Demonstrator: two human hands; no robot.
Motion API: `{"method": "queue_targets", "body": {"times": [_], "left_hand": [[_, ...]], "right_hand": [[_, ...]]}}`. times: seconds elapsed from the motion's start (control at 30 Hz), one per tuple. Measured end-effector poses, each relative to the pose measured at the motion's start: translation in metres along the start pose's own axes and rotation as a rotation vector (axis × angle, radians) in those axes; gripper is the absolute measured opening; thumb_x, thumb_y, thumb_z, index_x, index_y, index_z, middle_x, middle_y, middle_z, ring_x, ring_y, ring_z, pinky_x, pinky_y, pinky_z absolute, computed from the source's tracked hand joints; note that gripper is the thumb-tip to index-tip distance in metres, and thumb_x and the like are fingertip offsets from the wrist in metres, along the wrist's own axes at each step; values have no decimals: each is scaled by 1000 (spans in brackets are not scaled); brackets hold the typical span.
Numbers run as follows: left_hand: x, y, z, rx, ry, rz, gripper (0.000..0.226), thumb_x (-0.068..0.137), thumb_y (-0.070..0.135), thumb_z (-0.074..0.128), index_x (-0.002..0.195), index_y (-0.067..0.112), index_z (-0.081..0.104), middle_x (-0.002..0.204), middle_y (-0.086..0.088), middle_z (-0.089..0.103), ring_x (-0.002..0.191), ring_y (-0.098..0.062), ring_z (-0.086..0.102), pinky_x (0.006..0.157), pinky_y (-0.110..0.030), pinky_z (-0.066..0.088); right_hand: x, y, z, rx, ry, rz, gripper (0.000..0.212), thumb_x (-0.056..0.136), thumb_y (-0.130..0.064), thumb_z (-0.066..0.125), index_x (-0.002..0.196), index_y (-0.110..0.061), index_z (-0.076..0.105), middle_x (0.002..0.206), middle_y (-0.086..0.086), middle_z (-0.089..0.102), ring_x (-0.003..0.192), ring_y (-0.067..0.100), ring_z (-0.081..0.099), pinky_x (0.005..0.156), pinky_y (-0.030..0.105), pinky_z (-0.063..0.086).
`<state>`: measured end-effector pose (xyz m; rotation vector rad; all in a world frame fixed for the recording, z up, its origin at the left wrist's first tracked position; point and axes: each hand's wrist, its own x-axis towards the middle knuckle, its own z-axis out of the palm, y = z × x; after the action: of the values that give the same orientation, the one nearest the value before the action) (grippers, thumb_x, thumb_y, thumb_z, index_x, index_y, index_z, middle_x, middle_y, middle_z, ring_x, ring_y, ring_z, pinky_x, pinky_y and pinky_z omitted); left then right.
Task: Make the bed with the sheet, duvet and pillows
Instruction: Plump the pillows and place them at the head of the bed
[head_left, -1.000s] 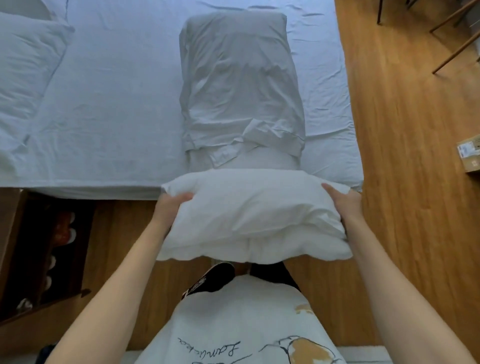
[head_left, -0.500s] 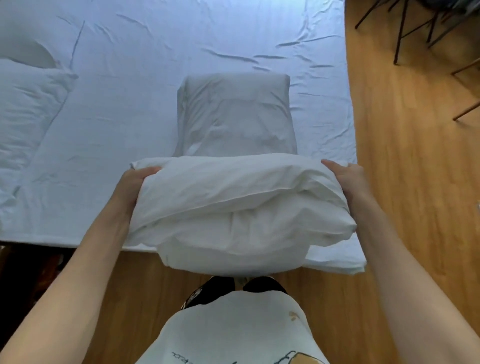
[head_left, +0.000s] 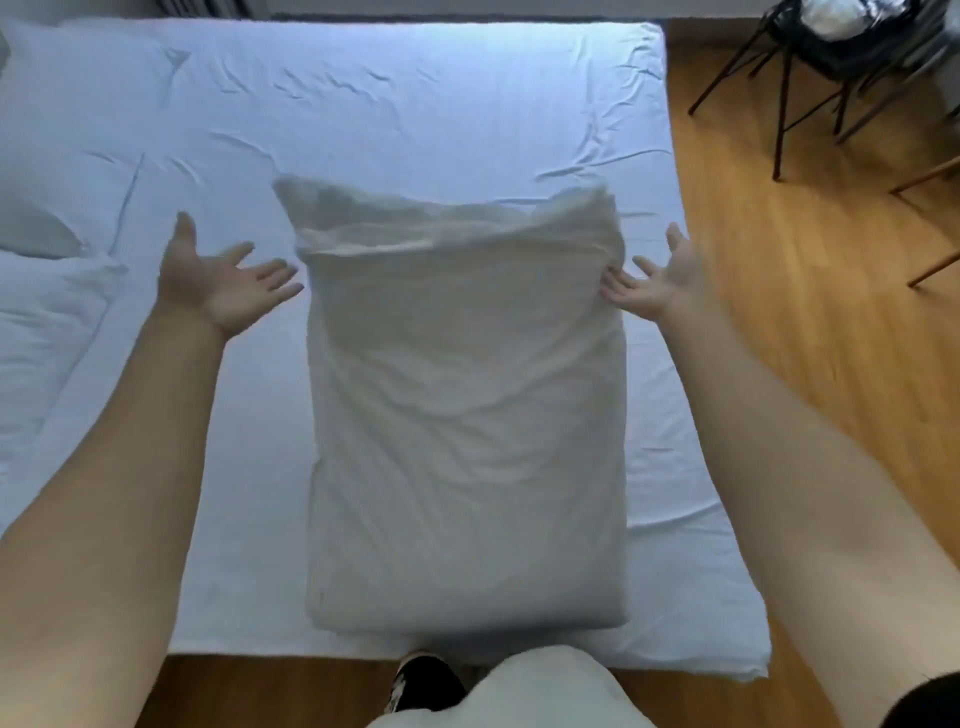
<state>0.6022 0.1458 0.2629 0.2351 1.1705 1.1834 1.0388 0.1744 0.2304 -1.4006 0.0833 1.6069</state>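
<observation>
A white pillow (head_left: 462, 405) is seen lengthwise at the centre of the frame, over the sheet (head_left: 415, 119). The left hand (head_left: 218, 280) is spread palm-up, apart from it, gripping nothing; the right hand (head_left: 657, 283) is likewise splayed, fingertips just touching its edge, apparently so that the pillow is let drop flat.

Single view only: head-worn wide-angle camera, stood at bed (head_left: 467, 104) edge, faced forward and steeply down. Bed filled most of frame, close below; far edge near top. Both forearms entered from bottom corners, hands mid-frame beside pillow (head_left: 462, 415). Wood floor (head_left: 810, 322) down right side, chair legs (head_left: 779, 104) top right. Wide-angle bending at edges.
</observation>
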Motion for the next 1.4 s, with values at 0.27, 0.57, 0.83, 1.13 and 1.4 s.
{"method": "queue_targets", "body": {"times": [0.27, 0.57, 0.83, 1.13, 1.4], "left_hand": [[57, -141, -19, 1047, 185, 57, 50, 95, 30, 55, 140, 11, 44, 139, -9, 50, 128, -24, 45, 105, -38, 37], [157, -155, -72, 1188, 289, -79, 137, 47, 73, 75, 150, 16, 5, 154, -10, 22, 141, -26, 26, 113, -46, 29], [178, -171, -55, 795, 265, -131, 66, 68, 32, 84, 125, 9, 58, 120, -8, 64, 101, -22, 63, 89, -35, 51], [201, -88, -7, 897, 357, 182, 71, 75, 43, 76, 132, 10, 51, 124, -6, 60, 110, -20, 60, 88, -33, 49], [213, -175, 4, 1650, 224, 658, 66, 93, 43, 45, 149, 12, 28, 154, -25, 20, 142, -39, 19, 116, -45, 15]], "right_hand": [[70, 119, -6, -982, 229, -395, 38, 92, -29, 59, 120, -4, 56, 117, 15, 59, 112, 32, 54, 89, 37, 41], [134, 124, -37, -1078, 332, -314, 122, 55, -71, 67, 152, -27, 8, 152, 3, 34, 137, 28, 37, 108, 42, 32], [152, 124, -10, -972, 380, -416, 74, 66, -44, 82, 126, -17, 50, 108, -3, 61, 107, 25, 58, 79, 29, 41], [181, 56, 42, -1060, 457, -685, 82, 69, -62, 69, 138, -25, 44, 126, 6, 58, 113, 29, 56, 94, 40, 46], [197, 128, 51, -1713, 215, -1045, 77, 84, -67, 38, 149, -28, 28, 156, 22, 19, 143, 40, 18, 115, 50, 15]]}}
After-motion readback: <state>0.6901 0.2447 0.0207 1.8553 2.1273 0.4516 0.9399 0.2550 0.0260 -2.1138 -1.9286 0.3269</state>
